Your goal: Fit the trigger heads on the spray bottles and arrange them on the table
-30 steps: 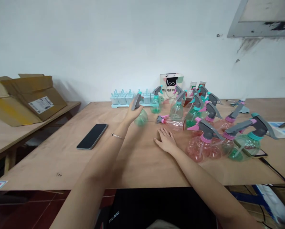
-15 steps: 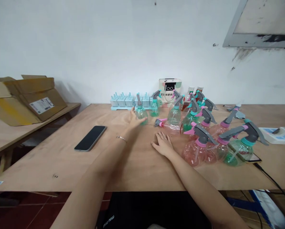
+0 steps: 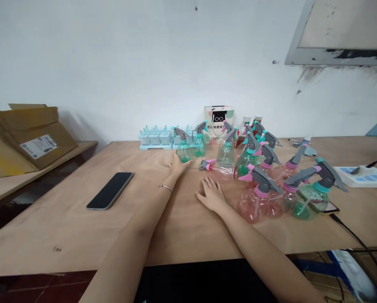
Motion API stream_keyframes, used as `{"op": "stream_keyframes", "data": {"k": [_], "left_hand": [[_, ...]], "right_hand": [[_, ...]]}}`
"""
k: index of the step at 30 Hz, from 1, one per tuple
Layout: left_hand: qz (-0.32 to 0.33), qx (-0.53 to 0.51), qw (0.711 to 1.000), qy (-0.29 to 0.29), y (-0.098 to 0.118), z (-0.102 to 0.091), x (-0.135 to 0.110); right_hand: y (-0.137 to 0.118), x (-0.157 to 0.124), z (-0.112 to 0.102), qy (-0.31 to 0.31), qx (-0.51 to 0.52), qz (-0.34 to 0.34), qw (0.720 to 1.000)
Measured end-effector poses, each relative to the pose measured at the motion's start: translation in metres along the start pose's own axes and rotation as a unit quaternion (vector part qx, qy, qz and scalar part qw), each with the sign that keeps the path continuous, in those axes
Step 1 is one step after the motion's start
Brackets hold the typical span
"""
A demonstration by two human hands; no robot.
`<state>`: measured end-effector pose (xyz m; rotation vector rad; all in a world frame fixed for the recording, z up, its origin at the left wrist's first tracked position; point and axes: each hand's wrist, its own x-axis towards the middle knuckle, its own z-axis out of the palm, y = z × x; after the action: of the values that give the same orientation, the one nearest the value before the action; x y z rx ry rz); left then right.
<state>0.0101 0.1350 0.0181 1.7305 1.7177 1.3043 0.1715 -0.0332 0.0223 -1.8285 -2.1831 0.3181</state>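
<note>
My left hand (image 3: 177, 167) is wrapped round the lower part of a green spray bottle (image 3: 184, 152) with a grey trigger head, standing toward the back of the table. The bottle's nozzle points left. Its fingers on the far side are partly hidden. Palm down on the wood, my right hand (image 3: 212, 194) lies with fingers apart, holding nothing. Just beyond it a pink spray bottle (image 3: 221, 170) lies on its side. A second green spray bottle (image 3: 200, 145) stands right beside the held one, and a pale green spray bottle (image 3: 226, 155) is farther right.
Several pink and green spray bottles (image 3: 254, 204) crowd the right side. Blue ice-pop moulds (image 3: 156, 138) and a paper bag (image 3: 218, 115) stand by the wall. A phone (image 3: 110, 191) lies at left; a power strip (image 3: 365, 176) is far right. A cardboard box (image 3: 33, 141) rests on another table.
My left hand has closed in on the green spray bottle, whose head has turned so its nozzle faces left. My right hand stays on the table. The view has shifted slightly.
</note>
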Motion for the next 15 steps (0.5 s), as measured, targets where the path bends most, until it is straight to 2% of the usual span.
{"op": "stream_keyframes", "data": {"k": [4,9,12,15], "left_hand": [[-0.035,0.028,0.999,0.025,0.002,0.002,0.02],[-0.04,0.02,0.999,0.02,0.004,0.01,0.039],[-0.042,0.02,0.999,0.024,0.003,0.015,0.039],[-0.011,0.031,0.995,0.096,0.005,0.012,0.028]], "right_hand": [[0.0,-0.001,0.0,-0.003,0.008,-0.001,1.0],[0.001,-0.001,0.002,0.007,0.011,-0.004,1.0],[0.0,-0.001,0.002,0.007,0.014,-0.002,1.0],[0.0,-0.001,0.002,0.003,0.013,-0.002,1.0]]}}
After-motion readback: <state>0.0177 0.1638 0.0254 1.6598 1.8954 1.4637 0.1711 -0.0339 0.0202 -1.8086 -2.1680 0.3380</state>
